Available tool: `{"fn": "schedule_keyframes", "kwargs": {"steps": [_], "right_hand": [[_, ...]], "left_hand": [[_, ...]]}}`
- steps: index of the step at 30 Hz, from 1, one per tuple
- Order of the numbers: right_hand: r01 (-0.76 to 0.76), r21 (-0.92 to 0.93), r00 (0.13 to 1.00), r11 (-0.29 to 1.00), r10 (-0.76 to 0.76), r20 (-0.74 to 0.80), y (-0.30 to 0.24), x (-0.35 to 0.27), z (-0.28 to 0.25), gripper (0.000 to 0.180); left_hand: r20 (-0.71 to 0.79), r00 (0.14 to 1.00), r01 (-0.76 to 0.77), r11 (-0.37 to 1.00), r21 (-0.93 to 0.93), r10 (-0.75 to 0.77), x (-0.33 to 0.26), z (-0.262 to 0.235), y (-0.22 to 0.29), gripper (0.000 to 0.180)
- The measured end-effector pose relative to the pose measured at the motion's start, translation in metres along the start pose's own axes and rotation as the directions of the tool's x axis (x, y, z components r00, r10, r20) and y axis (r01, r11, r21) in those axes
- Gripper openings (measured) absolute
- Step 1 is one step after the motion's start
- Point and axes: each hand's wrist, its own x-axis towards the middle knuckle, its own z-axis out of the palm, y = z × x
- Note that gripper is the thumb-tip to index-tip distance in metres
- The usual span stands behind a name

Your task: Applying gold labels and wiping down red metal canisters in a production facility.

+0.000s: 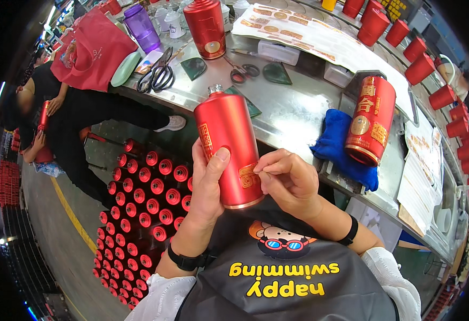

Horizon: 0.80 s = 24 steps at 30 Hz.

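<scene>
A glossy red bottle (234, 139) with gold decals is tilted in front of me, its bare neck pointing away. My left hand (207, 176) wraps around its left side, thumb on the front. At the lower right of the bottle, my right hand (289, 181) pinches thumb and forefinger at the edge of a gold decal (249, 176). Whether a loose bit of film sits in that pinch is too small to make out. To the right, another red bottle (371, 120) with several gold decals lies on a blue cloth (335, 142) on the metal table.
Scissors (159, 75), red-handled scissors (242, 73) and dark green scrapers (276, 74) lie on the metal table (202, 101). Decal sheets (282, 29) spread behind. Many red bottles (151, 187) stand packed at the lower left. A seated co-worker (79, 112) holds a red bottle.
</scene>
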Motion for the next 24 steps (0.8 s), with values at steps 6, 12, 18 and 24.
{"fn": "schedule_keyframes", "kwargs": {"steps": [6, 12, 18, 24], "right_hand": [[-0.041, 0.107, 0.999, 0.993, 0.043, -0.019, 0.0, -0.0035, 0.0, 0.013], [-0.042, 0.085, 0.999, 0.996, 0.043, -0.016, 0.0004, -0.005, 0.0, 0.013], [-0.036, 0.043, 0.999, 0.998, 0.036, -0.014, 0.0006, -0.0045, -0.0002, 0.013], [0.047, -0.049, 0.999, 0.998, -0.046, 0.006, 0.0026, 0.0003, -0.0011, 0.015]], "left_hand": [[-0.002, 1.0, 0.012, 1.0, -0.006, -0.012, -0.0015, 0.0016, 0.0, 0.063], [0.003, 1.0, 0.008, 1.0, -0.008, -0.008, -0.0021, 0.0011, -0.0012, 0.062], [-0.003, 1.0, 0.004, 1.0, -0.01, -0.004, -0.0015, 0.0012, -0.0026, 0.062], [-0.011, 1.0, 0.005, 1.0, -0.003, -0.005, 0.0015, 0.0005, -0.0013, 0.063]]}}
